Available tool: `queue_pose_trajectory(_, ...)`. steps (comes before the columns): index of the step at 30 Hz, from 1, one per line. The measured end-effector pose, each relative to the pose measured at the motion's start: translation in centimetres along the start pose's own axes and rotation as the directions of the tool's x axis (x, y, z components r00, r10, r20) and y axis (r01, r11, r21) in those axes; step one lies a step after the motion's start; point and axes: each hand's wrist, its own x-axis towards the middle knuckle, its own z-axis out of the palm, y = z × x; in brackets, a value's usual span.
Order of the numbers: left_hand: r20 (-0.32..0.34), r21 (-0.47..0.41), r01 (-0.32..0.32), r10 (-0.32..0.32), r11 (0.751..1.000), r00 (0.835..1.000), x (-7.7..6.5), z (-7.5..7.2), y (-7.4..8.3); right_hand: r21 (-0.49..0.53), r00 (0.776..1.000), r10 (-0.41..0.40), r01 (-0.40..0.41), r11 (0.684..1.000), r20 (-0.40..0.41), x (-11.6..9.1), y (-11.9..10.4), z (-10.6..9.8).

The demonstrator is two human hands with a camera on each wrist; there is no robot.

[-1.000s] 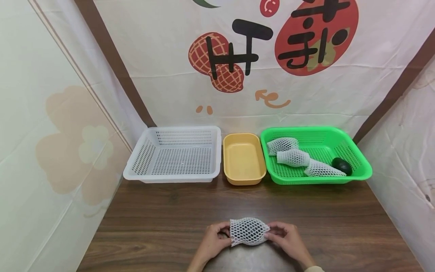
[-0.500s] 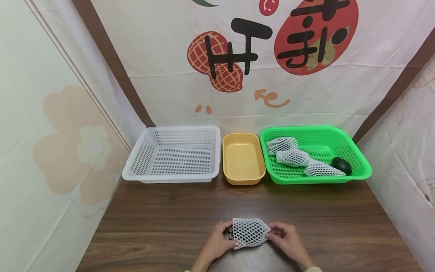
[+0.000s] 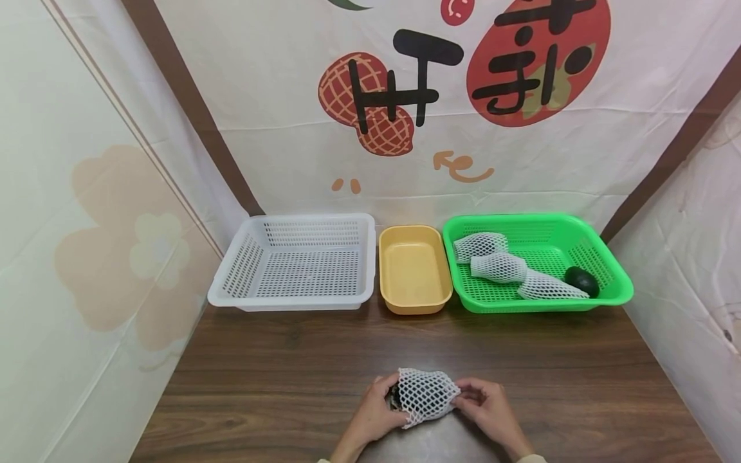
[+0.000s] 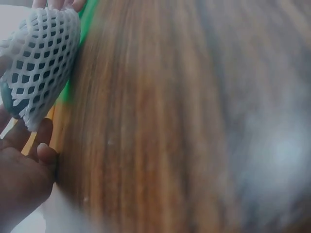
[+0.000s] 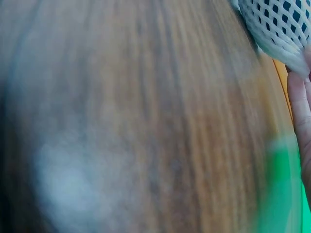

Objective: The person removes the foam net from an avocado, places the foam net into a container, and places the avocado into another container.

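Note:
A white foam net point(image 3: 427, 393) lies just above the front of the table, pulled part-way over a dark avocado point(image 3: 395, 397). The avocado's dark end shows at the net's open left edge; in the left wrist view its dark green skin point(image 4: 8, 99) peeps out below the mesh. My left hand point(image 3: 373, 411) holds the net's open edge around the avocado between thumb and fingers. With its fingertips, my right hand point(image 3: 486, 406) pinches the net's gathered right end. The right wrist view catches only the net point(image 5: 279, 29) and part of the right fingers.
At the back stand a white basket point(image 3: 292, 304), a yellow tray point(image 3: 417, 308) and a green basket point(image 3: 538, 305). The green basket holds several netted pieces point(image 3: 499, 267) and one bare avocado point(image 3: 581, 281). A printed cloth hangs behind.
My left hand has moved slightly right, and the net's open edge has slid right and widened, baring more of the avocado's left end. The right hand stays in place, pinching the net's end.

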Motion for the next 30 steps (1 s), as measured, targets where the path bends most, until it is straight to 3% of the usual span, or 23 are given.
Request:
queue_pose_trajectory(7, 0.025, 0.019, 0.086, -0.086, 0.996, 0.996, 0.07, 0.23, 0.10, -0.032, 0.999, 0.043, -0.044, 0.999, -0.022, -0.08, -0.10, 0.20)
queue_pose_trajectory(11, 0.004, 0.083, 0.041, -0.041, 0.996, 0.999, 0.00, 0.50, 0.13, -0.031, 0.998, 0.056, -0.057, 0.998, -0.024, -0.14, -0.07, 0.30)
queue_pose_trajectory(20, -0.017, 0.213, 0.030, -0.027, 0.977, 0.999, 0.03, 0.67, 0.51, -0.043, 0.999, 0.030, -0.031, 0.999, -0.038, -0.11, -0.16, 0.39)
queue_pose_trajectory(30, -0.017, 0.171, 0.016, -0.013, 0.985, 1.000, 0.26, 0.34, 0.41, -0.032, 0.996, -0.075, 0.074, 0.997, -0.056, -0.23, 0.18, -0.06)
